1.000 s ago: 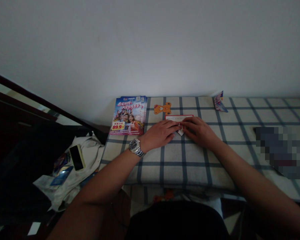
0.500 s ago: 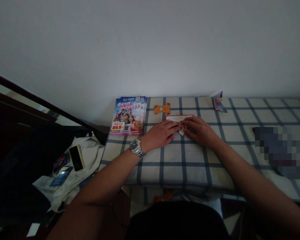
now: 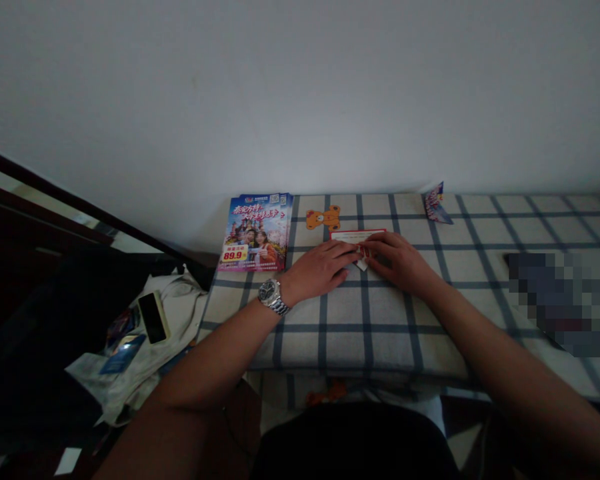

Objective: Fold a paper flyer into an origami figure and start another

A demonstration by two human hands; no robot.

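Note:
A partly folded paper [image 3: 361, 235], white with a red edge and a pointed near corner, lies flat on the checked cloth. My left hand [image 3: 323, 267], with a metal watch [image 3: 274, 296] on its wrist, presses the paper's left side with its fingers bent over it. From the right, my right hand [image 3: 397, 261] pinches and presses the paper close to the point, where red print shows. The fingertips of both hands almost meet there. Much of the paper is hidden beneath the fingers.
A stack of printed flyers [image 3: 256, 233] lies at the table's left end. Near the wall stands a small folded flyer piece [image 3: 437, 203]. A bear figure [image 3: 323, 217] is on the cloth [image 3: 300, 340]. A phone [image 3: 154, 317] rests on white bags at lower left; a blurred object [image 3: 555, 293] lies right.
Both hands stay on the paper in nearly the same place, with only slight finger movement. The whole view has shifted very slightly.

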